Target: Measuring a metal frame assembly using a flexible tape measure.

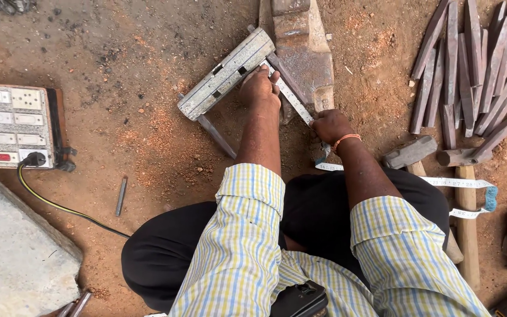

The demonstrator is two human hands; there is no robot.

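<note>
My left hand (260,88) presses one end of a white measuring tape (291,97) against a thin steel bar (286,76) that runs under a pale rectangular metal block (225,73). Lower down, at the near edge of the rusty anvil (301,50), my right hand (330,126) pinches the same tape and holds it taut along the bar. The loose rest of the tape (459,183) trails right, over my lap and the hammer handles.
On the dirt floor, a heap of flat steel strips (476,64) lies at upper right, with two hammers (418,154) below it. A switchboard (16,124) with a plugged-in cable is at left, a concrete slab (13,246) at lower left, a small chisel (121,195) between.
</note>
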